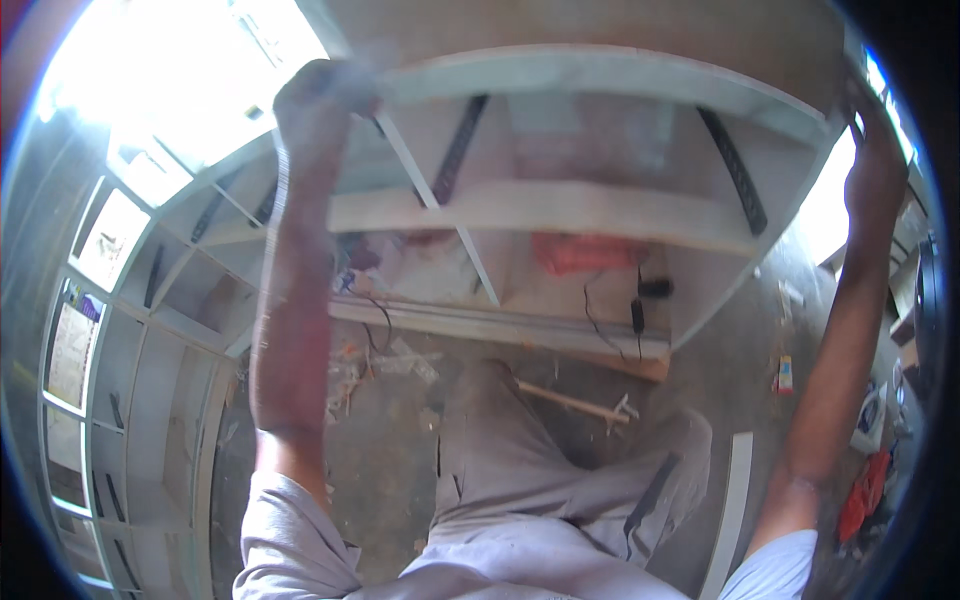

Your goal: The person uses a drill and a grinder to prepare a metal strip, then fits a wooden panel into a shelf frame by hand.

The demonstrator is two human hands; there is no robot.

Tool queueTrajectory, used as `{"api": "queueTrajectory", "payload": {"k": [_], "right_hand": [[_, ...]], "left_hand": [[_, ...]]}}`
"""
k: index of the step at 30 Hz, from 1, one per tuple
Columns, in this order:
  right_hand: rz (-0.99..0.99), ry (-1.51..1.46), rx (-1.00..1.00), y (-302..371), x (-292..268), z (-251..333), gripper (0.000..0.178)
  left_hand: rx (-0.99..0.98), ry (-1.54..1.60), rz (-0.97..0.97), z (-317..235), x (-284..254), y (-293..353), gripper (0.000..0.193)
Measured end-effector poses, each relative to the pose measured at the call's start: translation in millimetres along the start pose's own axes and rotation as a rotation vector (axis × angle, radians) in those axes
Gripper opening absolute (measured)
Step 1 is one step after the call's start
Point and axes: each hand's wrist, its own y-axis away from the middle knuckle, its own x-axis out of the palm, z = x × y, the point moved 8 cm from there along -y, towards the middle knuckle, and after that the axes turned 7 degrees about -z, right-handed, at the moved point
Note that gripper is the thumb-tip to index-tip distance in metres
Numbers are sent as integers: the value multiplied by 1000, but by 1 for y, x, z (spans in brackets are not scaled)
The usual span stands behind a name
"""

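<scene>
Above the white cabinet frame (560, 205) spans a broad brown board (600, 25). My left arm stretches up to the board's near left corner, where my left hand (322, 92) is closed at the edge, blurred by glare. At the opposite end, my right hand (872, 135) grips the board's right edge, its fingers partly hidden. Beneath the board, the cabinet has white dividers and black drawer slides (732, 170) on its inner walls. A red plastic bag (588, 253) and a black cable with an adapter (638, 315) lie inside its lower part.
More white cabinet frames (150, 400) stand along the left. On the floor, a wooden stick (570, 401) lies by my legs, scraps (400, 362) are scattered, and a white strip (730, 510) lies to the right. A white container (872, 420) and a red bag (862, 495) are farther right.
</scene>
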Motion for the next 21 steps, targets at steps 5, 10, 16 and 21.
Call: {"api": "queueTrajectory", "payload": {"k": [5,10,16,21], "right_hand": [[-15,-506,582,3,10,38,43],[10,-490,546,-7,11,57,34],[-144,-486,428,-9,10,56,33],[-174,-742,615,0,11,25,46]], "left_hand": [[-246,-104,-153,3,2,11,11],[-264,-13,-204,-8,-8,19,13],[-340,11,-206,-11,-1,21,16],[-377,-11,-216,-10,0,25,18]]}}
